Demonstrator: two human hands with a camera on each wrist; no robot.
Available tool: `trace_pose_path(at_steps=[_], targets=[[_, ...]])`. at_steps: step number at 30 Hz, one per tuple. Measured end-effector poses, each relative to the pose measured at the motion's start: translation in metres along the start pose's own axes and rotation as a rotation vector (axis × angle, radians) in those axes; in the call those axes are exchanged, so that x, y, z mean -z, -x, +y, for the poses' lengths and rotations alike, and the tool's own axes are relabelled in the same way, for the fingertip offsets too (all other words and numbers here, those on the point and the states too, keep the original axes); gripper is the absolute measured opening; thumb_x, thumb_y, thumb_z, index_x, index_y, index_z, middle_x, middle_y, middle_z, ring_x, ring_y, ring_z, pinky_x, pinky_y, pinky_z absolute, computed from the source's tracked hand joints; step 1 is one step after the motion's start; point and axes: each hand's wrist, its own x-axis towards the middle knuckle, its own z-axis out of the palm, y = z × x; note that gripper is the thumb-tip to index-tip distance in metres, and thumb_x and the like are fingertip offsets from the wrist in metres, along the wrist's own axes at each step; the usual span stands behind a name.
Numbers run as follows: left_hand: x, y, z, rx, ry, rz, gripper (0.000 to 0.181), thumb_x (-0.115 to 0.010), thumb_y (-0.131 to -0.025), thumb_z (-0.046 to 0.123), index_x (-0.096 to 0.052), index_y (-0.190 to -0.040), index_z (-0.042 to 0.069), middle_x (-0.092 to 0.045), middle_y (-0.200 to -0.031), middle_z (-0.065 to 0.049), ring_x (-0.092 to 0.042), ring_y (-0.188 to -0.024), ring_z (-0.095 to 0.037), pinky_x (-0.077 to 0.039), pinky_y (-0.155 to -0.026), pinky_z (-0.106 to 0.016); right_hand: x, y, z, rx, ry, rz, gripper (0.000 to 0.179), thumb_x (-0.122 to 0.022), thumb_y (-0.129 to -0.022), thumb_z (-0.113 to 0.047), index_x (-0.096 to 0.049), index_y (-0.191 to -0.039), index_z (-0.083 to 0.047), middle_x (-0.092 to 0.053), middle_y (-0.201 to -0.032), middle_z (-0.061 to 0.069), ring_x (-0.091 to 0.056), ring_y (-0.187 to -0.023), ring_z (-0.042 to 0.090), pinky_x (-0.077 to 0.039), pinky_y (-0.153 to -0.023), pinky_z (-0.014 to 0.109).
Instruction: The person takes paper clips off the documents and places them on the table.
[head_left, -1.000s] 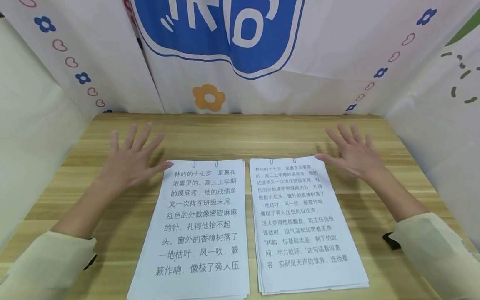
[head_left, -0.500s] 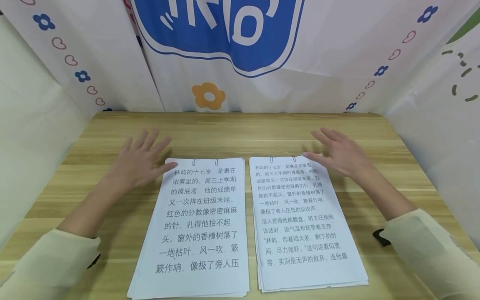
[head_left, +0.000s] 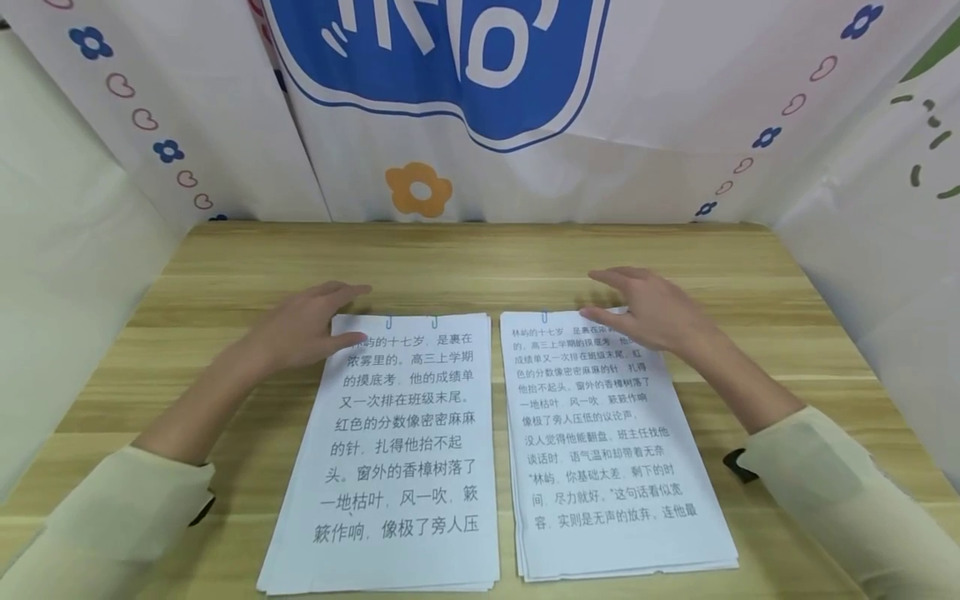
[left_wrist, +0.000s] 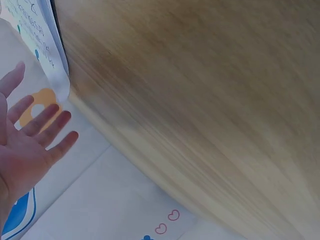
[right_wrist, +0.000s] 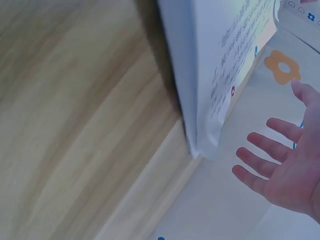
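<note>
Two stacks of printed paper lie side by side: the left stack (head_left: 405, 458) and the right stack (head_left: 607, 467). Two paper clips (head_left: 434, 322) sit on the left stack's far edge. A blue paper clip (head_left: 544, 317) shows on the right stack's far edge; a red paper clip (right_wrist: 233, 91) there appears only in the right wrist view. At the left stack's far left corner, my left hand (head_left: 303, 329) hovers with fingers extended, holding nothing. My right hand (head_left: 652, 312) hangs over the right stack's far right corner, fingers spread and holding nothing in the right wrist view.
The stacks lie on a wood-grain table (head_left: 480, 267), a narrow gap between them. Behind its far edge hangs a white printed cloth (head_left: 630, 183) with a blue sign and an orange flower. White cloth walls (head_left: 60, 250) enclose both sides.
Both hands have moved inward, the left hand to the right and the right hand to the left, over the stacks' far corners. Their fingers have turned inward. The stacks stay in place.
</note>
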Motion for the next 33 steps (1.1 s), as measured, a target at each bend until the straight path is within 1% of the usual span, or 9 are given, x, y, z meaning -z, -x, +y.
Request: trace_pose_path(at_steps=[3,5,8,11,14,18,25,33], targets=[[-0.002,-0.002,0.000,-0.010,0.058,0.000,0.066,-0.073,-0.097,0.024,-0.046,-0.153,0.003,-0.049,-0.151,-0.026,-0.053,-0.131,-0.043,-0.044,-0.106,-0.063,-0.002,-0.003,-0.006,0.000,-0.052,-0.017,0.073,-0.059,-0.101,-0.057,-0.045,-0.156,-0.011,-0.042,-0.159,0.021,-0.035,-0.148,0.046,-0.031,-0.115,0.069],[-0.003,-0.003,-0.001,-0.014,0.084,0.004,0.063,-0.074,-0.097,0.019,-0.048,-0.151,0.000,-0.052,-0.148,-0.026,-0.053,-0.132,-0.044,-0.045,-0.106,-0.062,-0.003,-0.005,-0.010,0.005,-0.071,-0.027,0.072,-0.060,-0.101,-0.055,-0.046,-0.156,-0.011,-0.043,-0.159,0.020,-0.036,-0.148,0.044,-0.031,-0.116,0.067],[-0.005,-0.005,-0.002,-0.009,0.119,0.008,0.059,-0.075,-0.095,0.013,-0.051,-0.147,-0.003,-0.056,-0.143,-0.026,-0.056,-0.126,-0.043,-0.048,-0.102,-0.059,-0.005,-0.008,-0.015,0.015,-0.094,-0.035,0.071,-0.064,-0.100,-0.051,-0.047,-0.155,-0.009,-0.046,-0.158,0.019,-0.037,-0.148,0.043,-0.032,-0.117,0.064],[-0.006,-0.007,-0.002,-0.005,0.135,0.007,0.057,-0.075,-0.094,0.010,-0.053,-0.144,-0.005,-0.059,-0.138,-0.027,-0.059,-0.120,-0.042,-0.051,-0.099,-0.058,-0.007,-0.011,-0.021,0.034,-0.122,-0.032,0.068,-0.068,-0.099,-0.046,-0.050,-0.153,-0.008,-0.050,-0.156,0.017,-0.040,-0.147,0.040,-0.033,-0.118,0.061],[-0.006,-0.009,-0.003,0.010,0.149,0.002,0.053,-0.075,-0.093,0.007,-0.056,-0.141,-0.006,-0.061,-0.133,-0.027,-0.060,-0.118,-0.041,-0.051,-0.098,-0.057,-0.010,-0.015,-0.026,0.059,-0.147,-0.024,0.065,-0.071,-0.097,-0.041,-0.053,-0.150,-0.006,-0.053,-0.152,0.016,-0.045,-0.144,0.038,-0.036,-0.117,0.058],[-0.007,-0.011,-0.006,0.026,0.179,-0.005,0.048,-0.072,-0.094,0.002,-0.058,-0.138,-0.007,-0.064,-0.127,-0.026,-0.061,-0.114,-0.040,-0.052,-0.096,-0.055,-0.012,-0.019,-0.031,0.078,-0.172,-0.020,0.062,-0.074,-0.097,-0.037,-0.056,-0.147,-0.005,-0.057,-0.149,0.016,-0.049,-0.141,0.037,-0.038,-0.116,0.056],[-0.007,-0.013,-0.011,0.028,0.221,-0.018,0.041,-0.066,-0.095,-0.004,-0.060,-0.135,-0.010,-0.064,-0.122,-0.027,-0.061,-0.109,-0.038,-0.052,-0.092,-0.053,-0.014,-0.027,-0.042,0.099,-0.192,-0.038,0.060,-0.075,-0.096,-0.034,-0.057,-0.145,-0.005,-0.059,-0.147,0.014,-0.051,-0.140,0.035,-0.040,-0.115,0.053],[-0.006,-0.016,-0.010,0.032,0.237,-0.028,0.036,-0.063,-0.096,-0.006,-0.062,-0.132,-0.008,-0.067,-0.118,-0.024,-0.062,-0.105,-0.035,-0.052,-0.091,-0.051,-0.017,-0.036,-0.053,0.129,-0.226,-0.056,0.058,-0.076,-0.096,-0.027,-0.057,-0.147,-0.007,-0.060,-0.146,0.013,-0.053,-0.138,0.031,-0.042,-0.114,0.050]])
